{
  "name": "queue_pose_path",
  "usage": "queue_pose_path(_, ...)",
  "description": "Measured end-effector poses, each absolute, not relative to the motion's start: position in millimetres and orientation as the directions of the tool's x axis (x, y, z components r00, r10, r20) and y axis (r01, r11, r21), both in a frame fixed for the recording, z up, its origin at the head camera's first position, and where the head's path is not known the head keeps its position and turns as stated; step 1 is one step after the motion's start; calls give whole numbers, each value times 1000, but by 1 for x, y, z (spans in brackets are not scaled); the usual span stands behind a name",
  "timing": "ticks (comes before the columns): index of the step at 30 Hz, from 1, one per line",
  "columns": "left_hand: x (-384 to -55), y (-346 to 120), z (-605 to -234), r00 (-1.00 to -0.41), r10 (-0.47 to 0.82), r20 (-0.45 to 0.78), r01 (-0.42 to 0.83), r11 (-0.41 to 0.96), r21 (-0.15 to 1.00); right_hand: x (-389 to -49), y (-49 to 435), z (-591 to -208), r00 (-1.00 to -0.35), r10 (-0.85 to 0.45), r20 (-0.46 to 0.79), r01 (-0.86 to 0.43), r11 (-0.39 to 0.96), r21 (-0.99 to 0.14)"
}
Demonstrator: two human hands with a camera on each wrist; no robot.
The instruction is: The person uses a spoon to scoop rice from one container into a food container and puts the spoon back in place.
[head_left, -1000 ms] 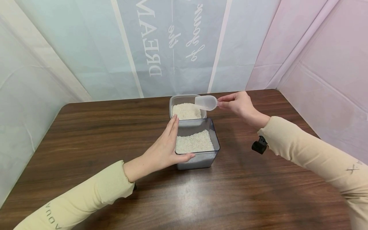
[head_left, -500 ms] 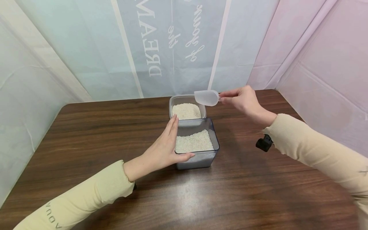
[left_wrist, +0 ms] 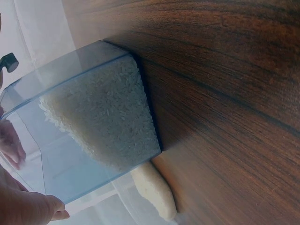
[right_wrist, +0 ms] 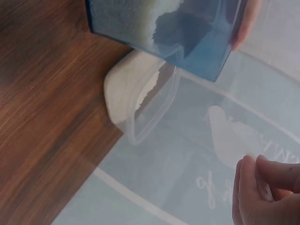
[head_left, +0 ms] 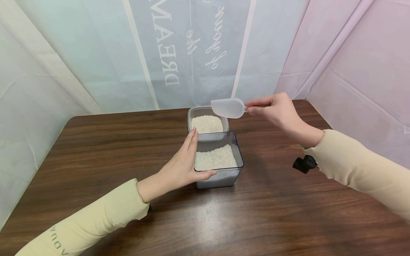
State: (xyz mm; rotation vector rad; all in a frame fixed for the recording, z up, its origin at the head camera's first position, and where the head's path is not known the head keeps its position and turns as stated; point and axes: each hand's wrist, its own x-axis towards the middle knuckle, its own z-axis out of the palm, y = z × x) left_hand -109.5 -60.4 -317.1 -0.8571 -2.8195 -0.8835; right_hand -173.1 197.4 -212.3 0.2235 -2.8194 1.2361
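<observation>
A translucent white scoop (head_left: 228,108) hangs over the back right of a clear plastic tub (head_left: 225,122) of rice (head_left: 206,124). My right hand (head_left: 282,112) pinches its short handle between thumb and fingers; whether the scoop contains anything, I cannot tell. In front of the tub stands a taller blue-tinted container (head_left: 218,180), also partly filled with rice (left_wrist: 103,112). My left hand (head_left: 179,167) grips this container by its left side, thumb across the front rim and fingertips at the back corner. In the right wrist view the scoop (right_wrist: 229,140) is apart from both containers.
The brown wood-grain table (head_left: 96,153) ends just behind the tub. A printed cloth (head_left: 179,53) hangs at the back, and pale cloth walls (head_left: 365,78) flank the sides. A black wrist camera (head_left: 304,164) sits under the right cuff.
My right hand has risen and shifted right, lifting the scoop from near the tub's rim to above it. The scoop's tilt has changed. My left hand and both containers stay in place.
</observation>
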Motion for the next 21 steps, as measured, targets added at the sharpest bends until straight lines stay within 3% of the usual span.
queue_pose_path(21, -111, -60, -316, -840, 494, 223, 533, 680, 503, -146, 198, -200, -980, -150, 131, -198, 672, -713)
